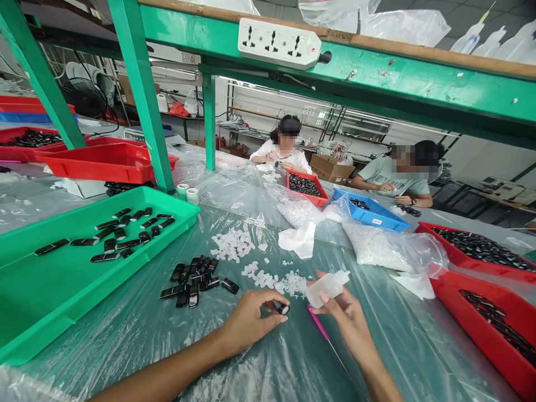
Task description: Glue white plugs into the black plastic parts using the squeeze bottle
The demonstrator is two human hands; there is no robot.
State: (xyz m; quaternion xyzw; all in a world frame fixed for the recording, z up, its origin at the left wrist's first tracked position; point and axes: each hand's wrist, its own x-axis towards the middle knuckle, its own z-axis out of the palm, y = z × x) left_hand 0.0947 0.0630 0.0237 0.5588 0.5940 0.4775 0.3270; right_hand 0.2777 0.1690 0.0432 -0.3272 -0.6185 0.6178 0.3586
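Observation:
My left hand [251, 321] pinches a small black part [282, 307] between thumb and fingertips, just above the plastic-covered table. My right hand [345, 315] grips a small translucent white squeeze bottle [328, 286], its tip pointing left toward the black part. A pink-handled tool [318, 325] lies on the sheet between my hands. A pile of black parts [195, 279] sits left of my left hand. Small white pieces [268, 276] are scattered just beyond my hands.
A green tray [42, 290] with several black parts lies at left. Red trays [494, 324] of black parts stand at right, a blue tray [377, 215] and bags of white pieces [372, 245] beyond. Two people sit across the table. Green frame posts [144, 111] rise behind.

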